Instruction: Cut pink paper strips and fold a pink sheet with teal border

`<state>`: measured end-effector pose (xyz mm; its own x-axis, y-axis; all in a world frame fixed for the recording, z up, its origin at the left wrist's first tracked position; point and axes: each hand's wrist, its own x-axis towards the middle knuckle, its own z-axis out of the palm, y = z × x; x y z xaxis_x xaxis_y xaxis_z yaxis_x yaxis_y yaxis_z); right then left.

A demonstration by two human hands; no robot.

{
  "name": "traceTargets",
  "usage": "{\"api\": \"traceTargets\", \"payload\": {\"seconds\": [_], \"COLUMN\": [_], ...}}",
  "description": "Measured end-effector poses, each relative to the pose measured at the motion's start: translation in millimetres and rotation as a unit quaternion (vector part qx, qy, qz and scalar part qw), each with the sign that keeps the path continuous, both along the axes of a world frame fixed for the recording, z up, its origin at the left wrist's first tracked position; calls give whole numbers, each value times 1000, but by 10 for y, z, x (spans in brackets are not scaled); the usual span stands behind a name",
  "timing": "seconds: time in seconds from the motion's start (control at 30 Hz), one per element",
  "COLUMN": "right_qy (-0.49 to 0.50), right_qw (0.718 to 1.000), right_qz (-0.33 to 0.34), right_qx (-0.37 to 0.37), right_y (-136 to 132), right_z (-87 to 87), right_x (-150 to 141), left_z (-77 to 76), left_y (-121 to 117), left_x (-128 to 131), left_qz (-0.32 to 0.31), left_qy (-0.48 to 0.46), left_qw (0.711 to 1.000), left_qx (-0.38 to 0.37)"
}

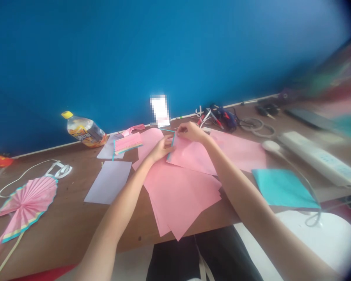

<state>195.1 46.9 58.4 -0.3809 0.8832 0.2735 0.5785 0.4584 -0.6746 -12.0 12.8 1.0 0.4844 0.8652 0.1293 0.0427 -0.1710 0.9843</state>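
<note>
Center frame, left hand [163, 149] and right hand [191, 132] are pressing a teal strip [172, 141] onto a pink sheet [191, 156], fingers [179, 130] clamped.

Left hand [162, 148] just beside right hand [191, 132]

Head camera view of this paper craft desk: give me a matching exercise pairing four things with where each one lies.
Things:
1. Clear plastic bottle with a yellow cap
2. Pleated pink paper fan
3. Flat turquoise paper sheet
4. White rectangular power strip

Places:
A. Right of the right forearm
B. On its side near the blue painted wall
C. Right end of the brown wooden desk, past the turquoise sheet
D. Left end of the desk, beside a white cord

Pairs: 1-B, 2-D, 3-A, 4-C.
</note>
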Motion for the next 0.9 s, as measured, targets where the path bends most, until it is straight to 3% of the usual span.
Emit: {"api": "traceTargets", "payload": {"seconds": [0.2, 0.6, 0.9], "right_qy": [-62, -86, -66], "right_qw": [994, 996, 998], "right_qz": [-21, 24, -24], "right_qx": [92, 5, 5], "right_y": [-7, 17, -25], "right_z": [-19, -88, -28], "right_x": [-91, -103, -136], "left_z": [-71, -136, -108], "left_y": [67, 157, 118], "left_x": [-19, -55, -35], "left_qz": [15, 43, 39], "left_qy": [2, -13, -23], "left_qw": [1000, 999, 999], "left_qx": [27, 18, 4]}}
